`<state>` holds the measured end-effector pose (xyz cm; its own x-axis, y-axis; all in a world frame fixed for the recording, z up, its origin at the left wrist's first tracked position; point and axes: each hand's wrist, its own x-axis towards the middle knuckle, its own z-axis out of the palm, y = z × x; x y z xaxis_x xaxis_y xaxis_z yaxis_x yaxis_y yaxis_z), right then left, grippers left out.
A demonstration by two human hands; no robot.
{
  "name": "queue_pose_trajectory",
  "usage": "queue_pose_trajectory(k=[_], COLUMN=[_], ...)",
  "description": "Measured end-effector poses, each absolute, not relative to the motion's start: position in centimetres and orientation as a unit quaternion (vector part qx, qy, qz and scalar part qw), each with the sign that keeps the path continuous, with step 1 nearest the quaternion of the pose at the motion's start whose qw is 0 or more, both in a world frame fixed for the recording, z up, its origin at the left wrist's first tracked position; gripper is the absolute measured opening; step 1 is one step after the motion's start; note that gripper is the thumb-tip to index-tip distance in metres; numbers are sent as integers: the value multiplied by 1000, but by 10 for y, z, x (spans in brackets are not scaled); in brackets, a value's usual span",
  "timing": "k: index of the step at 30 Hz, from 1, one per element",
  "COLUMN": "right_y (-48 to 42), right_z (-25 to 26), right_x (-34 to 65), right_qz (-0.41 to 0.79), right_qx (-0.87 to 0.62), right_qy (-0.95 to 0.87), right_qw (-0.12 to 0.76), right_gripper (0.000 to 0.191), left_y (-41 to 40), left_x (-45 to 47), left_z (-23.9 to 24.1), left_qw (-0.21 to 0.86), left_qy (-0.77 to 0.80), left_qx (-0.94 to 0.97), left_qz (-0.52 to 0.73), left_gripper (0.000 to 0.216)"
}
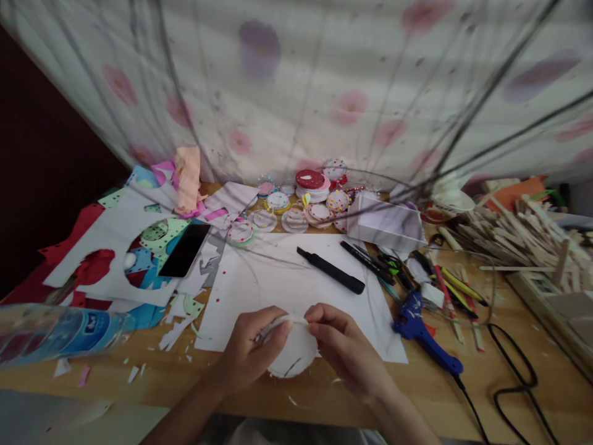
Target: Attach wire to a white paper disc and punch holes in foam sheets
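My left hand point(252, 352) and my right hand point(340, 346) meet at the near edge of the wooden table point(509, 383). Both pinch the top rim of a white paper disc point(291, 352), which stands tilted between them. The fingers of each hand are closed on its edge. The disc hangs over the front of a large white paper sheet point(278, 290). A thick black marker point(331, 271) lies on that sheet beyond my hands.
A blue glue gun point(424, 334) with a black cord lies to the right, beside pens and scissors point(393, 266). Decorated paper discs point(301, 207), a black phone point(185, 250), cut coloured paper, a water bottle point(60, 334) and wooden sticks point(519, 235) surround the sheet.
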<state>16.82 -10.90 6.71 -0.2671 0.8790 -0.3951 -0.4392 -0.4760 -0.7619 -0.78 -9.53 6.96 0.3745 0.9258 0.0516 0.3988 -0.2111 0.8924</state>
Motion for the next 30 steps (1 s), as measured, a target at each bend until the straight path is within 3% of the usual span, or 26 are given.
queue_pose_trajectory(k=[7,11,14,17,20,22,24,30], right_y=[-107,-106,-107,-111,-121,-133,-147,-161], right_z=[60,55,53,46,26,7,-13,-36], right_x=[163,159,173,213,272,310,340,357], right_qz=[719,660,547,294,11,-75,-110,-41], right_qx=[-445,-473,-513,-598,-689,-723,-748,-784], right_qy=[-263,-318,-454,-565,-605,-613,-602,-602], right_qw=[465,490,481,486,400,311,256,145], right_gripper=[24,22,15,13,17,23,30,39], left_y=[-93,-90,-85,-70,-47,-29,-15,-6], left_x=[-3,5,4,-2,-8,-8,-4,0], left_z=[68,59,49,39,32,27,21,8], left_qw=[478,570,615,633,643,655,674,729], left_qy=[468,515,528,525,517,505,484,426], left_qx=[669,524,433,373,317,299,295,283], left_qz=[324,368,395,430,467,476,474,454], left_gripper=[26,20,32,37,43,47,47,47])
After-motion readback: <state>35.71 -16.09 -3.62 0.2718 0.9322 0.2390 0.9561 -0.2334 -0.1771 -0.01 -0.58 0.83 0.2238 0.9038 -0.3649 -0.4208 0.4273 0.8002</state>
